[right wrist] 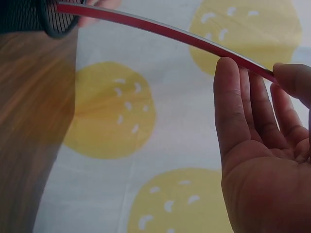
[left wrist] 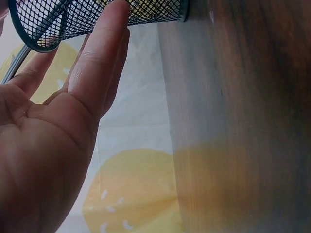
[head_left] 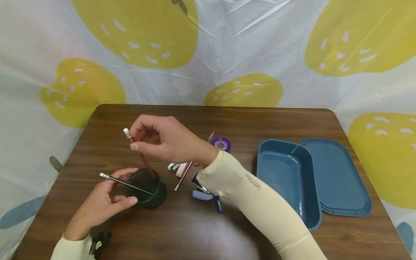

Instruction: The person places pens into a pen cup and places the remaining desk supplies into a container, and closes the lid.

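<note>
A black mesh pencil cup (head_left: 160, 195) stands on the left part of the table. My left hand (head_left: 100, 204) holds it from the left, thumb near the rim and fingers along the far side; the mesh (left wrist: 82, 19) shows against those fingers in the left wrist view. A dark pencil (head_left: 125, 183) with a white eraser leans in the cup, its eraser end over my left hand. Above the cup, my right hand (head_left: 164, 139) pinches a red pencil (head_left: 145, 161) near its white eraser. That pencil's lower end is inside the cup, and its shaft (right wrist: 160, 29) slants in the right wrist view.
Right of the cup lie another red pencil (head_left: 183, 177), a pink eraser-like block (head_left: 181, 169), a light blue item (head_left: 202, 195), a blue pen (head_left: 218, 204) and a purple tape roll (head_left: 224, 140). Farther right are a blue bin (head_left: 279, 162) and its lid (head_left: 341, 173).
</note>
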Demonstrator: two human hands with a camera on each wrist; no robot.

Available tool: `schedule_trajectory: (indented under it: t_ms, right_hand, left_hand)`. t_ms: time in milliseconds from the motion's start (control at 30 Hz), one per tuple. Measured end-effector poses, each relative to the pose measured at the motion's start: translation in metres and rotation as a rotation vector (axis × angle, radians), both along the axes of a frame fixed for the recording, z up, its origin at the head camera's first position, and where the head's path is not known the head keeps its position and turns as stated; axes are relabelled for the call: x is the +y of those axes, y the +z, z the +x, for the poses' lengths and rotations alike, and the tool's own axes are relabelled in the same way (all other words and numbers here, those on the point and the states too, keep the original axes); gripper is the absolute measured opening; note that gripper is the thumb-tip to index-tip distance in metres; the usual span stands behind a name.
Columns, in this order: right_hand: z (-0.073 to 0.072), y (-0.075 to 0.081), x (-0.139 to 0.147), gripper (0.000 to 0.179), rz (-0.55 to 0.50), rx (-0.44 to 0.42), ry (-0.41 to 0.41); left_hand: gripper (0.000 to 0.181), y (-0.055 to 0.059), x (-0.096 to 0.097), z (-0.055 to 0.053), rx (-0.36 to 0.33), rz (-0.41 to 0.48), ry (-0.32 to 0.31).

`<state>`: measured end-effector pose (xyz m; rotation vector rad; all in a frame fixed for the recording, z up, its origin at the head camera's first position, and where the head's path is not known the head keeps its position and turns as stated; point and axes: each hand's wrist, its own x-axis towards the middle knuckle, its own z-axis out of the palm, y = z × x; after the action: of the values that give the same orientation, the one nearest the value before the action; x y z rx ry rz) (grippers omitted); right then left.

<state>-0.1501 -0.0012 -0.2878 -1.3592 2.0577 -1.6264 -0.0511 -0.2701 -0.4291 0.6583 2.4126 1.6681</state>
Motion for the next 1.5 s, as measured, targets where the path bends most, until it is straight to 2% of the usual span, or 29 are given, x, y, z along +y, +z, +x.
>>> schedule_trajectory:
  t_ms: [200,400,567,833,1167,1500]
  right_hand:
    - [0.001,-0.013,-0.012,0.011,-0.021,-0.054,0.001]
    - [0.004,-0.031,-0.018,0.011,0.012,-0.055,-0.026]
    - [0.006,-0.040,-0.020,0.012,0.024,-0.064,-0.037]
    - [0.007,-0.043,-0.019,0.013,0.037,-0.037,-0.053]
    - [0.010,-0.048,-0.009,0.011,0.031,-0.053,-0.089]
    - [0.015,-0.045,0.010,0.011,0.020,-0.080,-0.138]
  left_hand:
    - [0.075,0.001,-0.001,-0.004,0.003,-0.010,-0.001]
    - [0.074,-0.001,-0.003,-0.004,0.009,-0.029,0.004]
    - [0.074,-0.001,-0.003,-0.006,0.023,-0.028,0.010]
    - [0.071,-0.001,-0.003,-0.006,0.027,-0.029,0.011]
    - [0.074,-0.001,-0.003,-0.005,0.028,-0.004,-0.002]
    - [0.075,0.000,-0.002,-0.006,0.019,-0.011,-0.004]
